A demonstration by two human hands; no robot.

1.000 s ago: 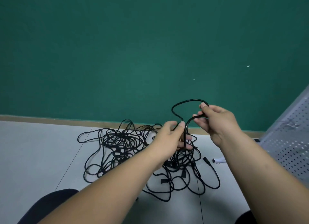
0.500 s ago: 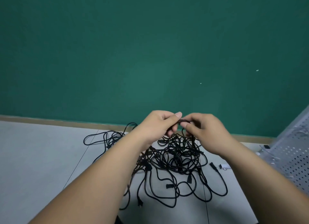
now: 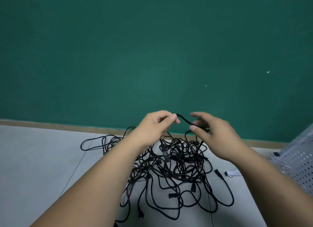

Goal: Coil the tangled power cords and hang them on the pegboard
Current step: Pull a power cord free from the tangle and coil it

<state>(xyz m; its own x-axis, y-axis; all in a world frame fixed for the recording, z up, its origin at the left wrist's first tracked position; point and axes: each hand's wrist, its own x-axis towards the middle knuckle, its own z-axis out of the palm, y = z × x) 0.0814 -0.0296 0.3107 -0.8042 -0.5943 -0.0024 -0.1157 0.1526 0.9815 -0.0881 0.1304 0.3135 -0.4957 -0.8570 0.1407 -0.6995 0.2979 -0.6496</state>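
Pinching thin black power cord (image 3: 183, 119) w/ left hand (image 3: 157, 127) above tangled cord pile (image 3: 183, 160); touching it w/ right hand (image 3: 218, 135), can't tell if clamped.

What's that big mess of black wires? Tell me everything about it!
The cords are thin, black, rubbery-looking power leads with chunky plugs on their ends, heaped in one tangled pile on the grey floor near the green wall. Loose loops spill out to the sides. One strand is lifted up: the left hand pinches it, and it sags across to the right hand, whose grip is too blurred to judge.
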